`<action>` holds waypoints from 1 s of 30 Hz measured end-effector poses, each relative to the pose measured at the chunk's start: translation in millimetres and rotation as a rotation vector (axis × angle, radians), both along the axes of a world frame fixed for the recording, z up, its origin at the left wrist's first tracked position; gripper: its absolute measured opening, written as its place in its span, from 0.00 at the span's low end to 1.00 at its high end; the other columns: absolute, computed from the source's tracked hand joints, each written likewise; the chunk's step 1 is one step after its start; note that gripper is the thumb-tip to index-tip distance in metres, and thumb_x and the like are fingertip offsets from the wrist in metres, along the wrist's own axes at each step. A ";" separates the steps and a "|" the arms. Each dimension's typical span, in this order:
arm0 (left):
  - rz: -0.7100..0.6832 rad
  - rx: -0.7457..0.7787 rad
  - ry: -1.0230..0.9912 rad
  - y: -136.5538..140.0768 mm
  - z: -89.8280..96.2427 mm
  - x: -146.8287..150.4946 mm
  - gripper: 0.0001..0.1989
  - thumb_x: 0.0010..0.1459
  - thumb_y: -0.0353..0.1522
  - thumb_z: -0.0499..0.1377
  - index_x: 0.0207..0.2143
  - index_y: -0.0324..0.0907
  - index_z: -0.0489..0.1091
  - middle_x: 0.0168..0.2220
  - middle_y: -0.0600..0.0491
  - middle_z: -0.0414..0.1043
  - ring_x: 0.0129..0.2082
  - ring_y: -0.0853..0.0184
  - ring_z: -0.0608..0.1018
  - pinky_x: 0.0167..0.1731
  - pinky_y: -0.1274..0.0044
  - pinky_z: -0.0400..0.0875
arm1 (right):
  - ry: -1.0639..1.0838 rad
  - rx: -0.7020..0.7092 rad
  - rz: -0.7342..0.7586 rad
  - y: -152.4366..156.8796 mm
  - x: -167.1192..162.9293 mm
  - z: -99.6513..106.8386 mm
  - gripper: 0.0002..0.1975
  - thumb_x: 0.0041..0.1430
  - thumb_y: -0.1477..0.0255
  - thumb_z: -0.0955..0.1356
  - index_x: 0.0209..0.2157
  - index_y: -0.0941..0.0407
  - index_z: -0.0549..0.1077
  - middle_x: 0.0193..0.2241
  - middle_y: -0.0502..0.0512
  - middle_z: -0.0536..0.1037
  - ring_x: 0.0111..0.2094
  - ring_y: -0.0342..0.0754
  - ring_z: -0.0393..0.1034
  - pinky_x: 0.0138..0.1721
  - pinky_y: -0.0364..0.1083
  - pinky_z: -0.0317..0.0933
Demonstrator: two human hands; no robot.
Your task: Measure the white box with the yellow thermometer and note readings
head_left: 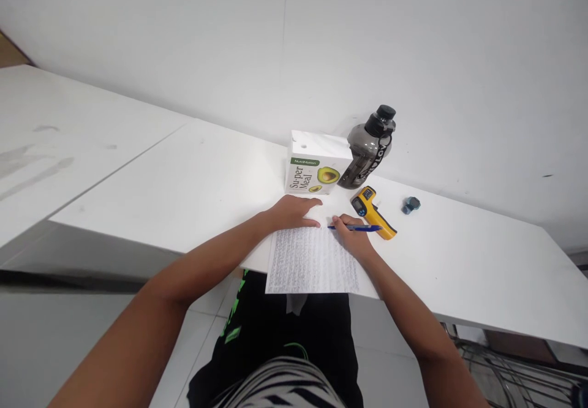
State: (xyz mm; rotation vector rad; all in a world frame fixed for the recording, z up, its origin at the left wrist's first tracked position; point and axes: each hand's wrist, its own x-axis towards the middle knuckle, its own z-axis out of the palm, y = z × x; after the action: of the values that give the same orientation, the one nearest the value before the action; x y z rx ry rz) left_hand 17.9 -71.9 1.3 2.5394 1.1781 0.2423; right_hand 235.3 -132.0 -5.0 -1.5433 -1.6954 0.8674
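left hand point(296, 212), thumb and fingers apart, on white paper sheet point(312, 261) dense with grey marks, lower centre of frame; right hand point(353, 234) pinching slim blue pen point(365, 228). sheet's lower-left corner overhangs white tabletop point(454, 261): body nudge could shift it. pen's back end could bump yellow-black pistol-shaped thermometer point(373, 214).

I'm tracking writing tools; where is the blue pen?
In the head view, the blue pen is right of centre, gripped in the right hand, near the yellow gun-shaped device.
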 end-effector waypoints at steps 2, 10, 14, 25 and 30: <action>0.003 0.000 -0.007 0.3 -0.9 0.2 0.36 0.56 0.52 0.59 0.61 0.43 0.62 0.35 0.52 0.77 0.42 0.59 0.79 0.40 0.73 0.69 | -0.007 0.004 0.003 0.3 0.3 -0.5 0.18 0.60 0.58 0.64 0.23 0.55 0.74 0.20 0.50 0.74 0.27 0.47 0.68 0.32 0.45 0.60; 0.008 -0.020 -0.011 0.8 -0.6 0.3 0.38 0.56 0.52 0.60 0.63 0.43 0.59 0.35 0.52 0.76 0.42 0.59 0.79 0.41 0.73 0.69 | -0.011 -0.032 0.027 0.8 2.2 0.9 0.19 0.59 0.58 0.64 0.22 0.55 0.74 0.21 0.51 0.75 0.28 0.48 0.68 0.32 0.46 0.60; 0.007 -0.020 -0.009 1.0 -0.9 0.5 0.39 0.56 0.53 0.60 0.63 0.42 0.59 0.35 0.52 0.77 0.43 0.58 0.79 0.42 0.73 0.69 | -0.011 -0.040 0.017 0.8 1.8 0.4 0.19 0.59 0.58 0.64 0.23 0.55 0.74 0.21 0.51 0.75 0.27 0.48 0.68 0.32 0.46 0.60; 0.010 -0.017 -0.026 1.4 -1.0 0.8 0.39 0.55 0.52 0.60 0.63 0.43 0.59 0.36 0.52 0.77 0.43 0.58 0.79 0.42 0.72 0.69 | -0.003 -0.008 0.018 0.2 1.9 0.8 0.19 0.60 0.58 0.64 0.23 0.55 0.73 0.19 0.50 0.72 0.26 0.47 0.65 0.30 0.45 0.59; 0.013 -0.024 -0.020 1.6 -2.5 0.9 0.39 0.55 0.53 0.60 0.63 0.43 0.58 0.35 0.52 0.76 0.43 0.58 0.79 0.43 0.72 0.69 | 0.008 0.005 0.006 -0.1 2.2 -0.3 0.20 0.60 0.57 0.64 0.20 0.55 0.70 0.17 0.48 0.67 0.23 0.45 0.62 0.28 0.45 0.56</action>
State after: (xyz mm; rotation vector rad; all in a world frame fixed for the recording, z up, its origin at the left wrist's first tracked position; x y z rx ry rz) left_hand 18.7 -70.3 -1.2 2.5036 1.1837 0.2543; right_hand 237.4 -132.0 -5.4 -1.5298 -1.6963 0.8707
